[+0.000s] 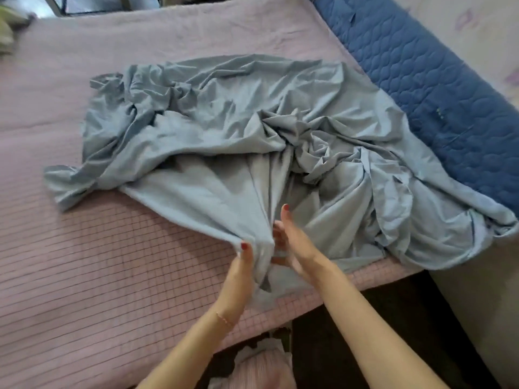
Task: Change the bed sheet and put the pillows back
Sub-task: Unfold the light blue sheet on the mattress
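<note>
A crumpled light blue bed sheet (224, 130) lies in a heap across the middle and right of the pink quilted mattress cover (84, 248). Near the bed's front edge my left hand (241, 270) grips a gathered fold of the sheet, thumb on top of the cloth. My right hand (292, 245) is right beside it, thumb raised and fingers curled into the same bunch of fabric. No pillows are in view.
A dark blue quilted cover (438, 88) runs along the bed's right side against a pale wall (483, 29). The dark floor (373, 332) shows at the bed's front right corner. A greenish object (7, 26) sits at the far left edge.
</note>
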